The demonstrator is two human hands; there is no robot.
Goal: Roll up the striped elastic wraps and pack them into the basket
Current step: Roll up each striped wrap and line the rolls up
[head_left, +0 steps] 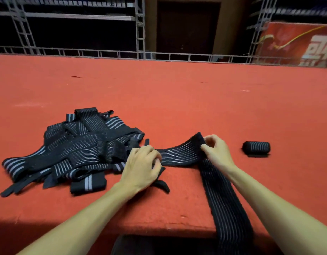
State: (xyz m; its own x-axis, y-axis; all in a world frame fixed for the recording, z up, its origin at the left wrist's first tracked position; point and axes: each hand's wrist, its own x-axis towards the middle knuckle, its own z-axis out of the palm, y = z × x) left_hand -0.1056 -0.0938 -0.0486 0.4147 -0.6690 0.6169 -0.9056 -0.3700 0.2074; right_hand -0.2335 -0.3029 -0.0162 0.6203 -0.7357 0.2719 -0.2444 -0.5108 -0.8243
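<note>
Wrap pile (74, 150) left on table (177, 100), rolled wrap (256, 148) right

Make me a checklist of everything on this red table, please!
Surface: red cloth-covered table.
Job's things: pile of loose wraps at left; unrolled wrap, its tail hanging over the near edge; rolled wrap at right; basket not seen.
Clutter: nothing seen.
Hands: left hand grips the unrolled wrap near the pile; right hand pinches it at a raised fold.
Cables: nothing seen for sure; a yellow line crosses the red banner.
Surroundings: metal truss, dark door.
</note>
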